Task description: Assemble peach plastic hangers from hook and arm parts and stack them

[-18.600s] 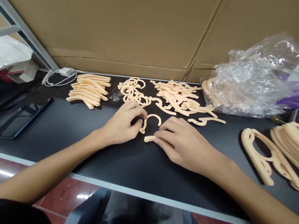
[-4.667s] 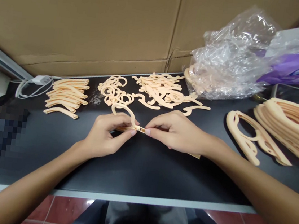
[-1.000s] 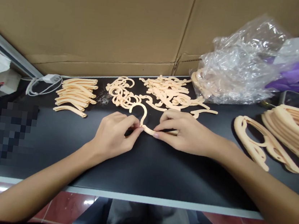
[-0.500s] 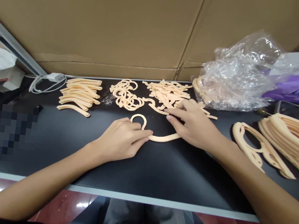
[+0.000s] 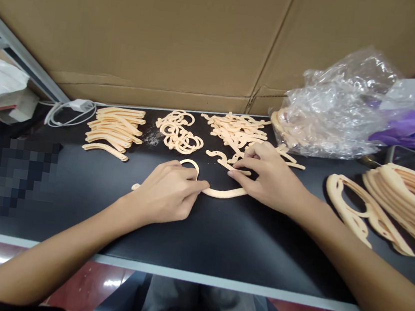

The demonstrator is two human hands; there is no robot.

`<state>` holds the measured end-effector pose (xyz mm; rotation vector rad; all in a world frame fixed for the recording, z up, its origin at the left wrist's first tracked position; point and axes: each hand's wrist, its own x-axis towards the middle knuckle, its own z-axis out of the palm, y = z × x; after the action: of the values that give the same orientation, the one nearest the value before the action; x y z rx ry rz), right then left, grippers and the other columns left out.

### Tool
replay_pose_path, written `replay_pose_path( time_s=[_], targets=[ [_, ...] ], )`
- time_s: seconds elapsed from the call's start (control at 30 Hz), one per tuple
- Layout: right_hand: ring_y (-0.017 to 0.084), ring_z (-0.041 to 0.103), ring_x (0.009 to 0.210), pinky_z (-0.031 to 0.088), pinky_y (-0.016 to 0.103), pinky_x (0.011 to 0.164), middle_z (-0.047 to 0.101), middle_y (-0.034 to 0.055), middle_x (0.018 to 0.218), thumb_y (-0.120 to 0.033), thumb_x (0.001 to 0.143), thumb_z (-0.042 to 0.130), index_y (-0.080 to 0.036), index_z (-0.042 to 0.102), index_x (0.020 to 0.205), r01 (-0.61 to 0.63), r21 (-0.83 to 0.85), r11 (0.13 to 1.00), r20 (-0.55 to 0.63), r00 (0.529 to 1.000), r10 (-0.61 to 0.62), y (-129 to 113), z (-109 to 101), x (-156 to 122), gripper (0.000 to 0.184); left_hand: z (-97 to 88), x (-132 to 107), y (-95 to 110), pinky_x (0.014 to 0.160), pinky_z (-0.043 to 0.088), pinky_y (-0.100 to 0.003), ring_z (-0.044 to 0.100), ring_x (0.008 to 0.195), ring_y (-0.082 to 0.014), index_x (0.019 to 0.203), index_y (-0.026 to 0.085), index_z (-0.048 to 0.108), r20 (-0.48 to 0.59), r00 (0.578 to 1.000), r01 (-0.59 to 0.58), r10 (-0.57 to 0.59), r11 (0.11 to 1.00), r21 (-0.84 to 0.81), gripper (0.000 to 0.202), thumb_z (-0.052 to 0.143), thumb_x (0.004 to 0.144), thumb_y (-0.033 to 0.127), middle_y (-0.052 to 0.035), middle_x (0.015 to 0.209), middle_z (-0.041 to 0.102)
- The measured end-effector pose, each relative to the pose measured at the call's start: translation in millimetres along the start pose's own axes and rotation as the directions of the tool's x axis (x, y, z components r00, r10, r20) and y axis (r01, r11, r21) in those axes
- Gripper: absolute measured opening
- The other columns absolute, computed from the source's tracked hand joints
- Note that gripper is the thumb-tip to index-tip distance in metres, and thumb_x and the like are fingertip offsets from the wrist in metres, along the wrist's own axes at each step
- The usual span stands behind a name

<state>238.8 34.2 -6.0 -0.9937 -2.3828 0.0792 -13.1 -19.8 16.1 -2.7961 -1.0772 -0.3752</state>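
A pale orange hanger assembly (image 5: 221, 193), a hook loop joined to curved arms, lies on the black table (image 5: 220, 238). My left hand (image 5: 167, 193) rests on its middle, fingers pressed down on the joint under the hook. My right hand (image 5: 270, 178) has thumb and forefinger pinched on a scroll-shaped piece (image 5: 222, 160) at the near edge of the loose pile of scroll pieces (image 5: 238, 131).
A stack of curved arm pieces (image 5: 114, 131) lies at the left, a heap of hook rings (image 5: 180, 134) beside it. A clear plastic bag (image 5: 333, 115) and stacked finished hangers (image 5: 402, 199) sit at the right. Cardboard stands behind. A white cable (image 5: 67, 110) is far left.
My right hand let go of the assembly's arm, went to the scroll pile and pulled a scroll piece nearer. My left hand stayed on the assembly, pressing it flat.
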Motion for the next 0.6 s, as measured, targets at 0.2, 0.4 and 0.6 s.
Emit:
replay_pose_path(
  time_s=[0.2,0.4,0.6],
  targets=[
    [0.023,0.053,0.087,0.047,0.040,0.081,0.057,0.0088,0.086,-0.019,0.095,0.057,-0.014,0.070,0.082,0.075,-0.003,0.997,0.015,0.997,-0.075,2.3,2.2,0.4,0.019,2.4,-0.4,-0.8,0.058,0.039,-0.031,0.054,0.059,-0.0162,0.101,0.022,0.077,-0.023,0.999,0.039,-0.038,0.998,0.052,0.034,0.045,0.094,0.014,-0.0019,0.070,0.061],
    [0.025,0.054,0.090,0.048,0.042,0.081,0.059,0.0129,0.093,-0.019,0.100,0.045,-0.014,0.064,0.090,0.101,-0.071,0.992,-0.043,0.994,-0.104,3.1,2.7,1.4,0.023,1.2,-1.4,-0.3,0.058,0.039,-0.032,0.055,0.060,-0.0176,0.101,0.023,0.077,0.011,0.996,0.085,-0.086,0.994,0.073,0.033,0.045,0.094,0.015,-0.0017,0.070,0.061],
    [0.024,0.059,0.088,0.047,0.038,0.081,0.063,0.0109,0.090,-0.019,0.100,0.041,-0.019,0.056,0.089,-0.027,-0.014,1.000,-0.134,0.991,0.025,1.3,-4.7,4.5,0.018,-3.2,-1.5,-1.4,0.060,0.040,-0.033,0.055,0.057,-0.0173,0.100,0.025,0.078,0.064,0.992,0.100,-0.105,0.991,0.088,0.034,0.047,0.090,0.015,-0.0011,0.069,0.063]
  ],
)
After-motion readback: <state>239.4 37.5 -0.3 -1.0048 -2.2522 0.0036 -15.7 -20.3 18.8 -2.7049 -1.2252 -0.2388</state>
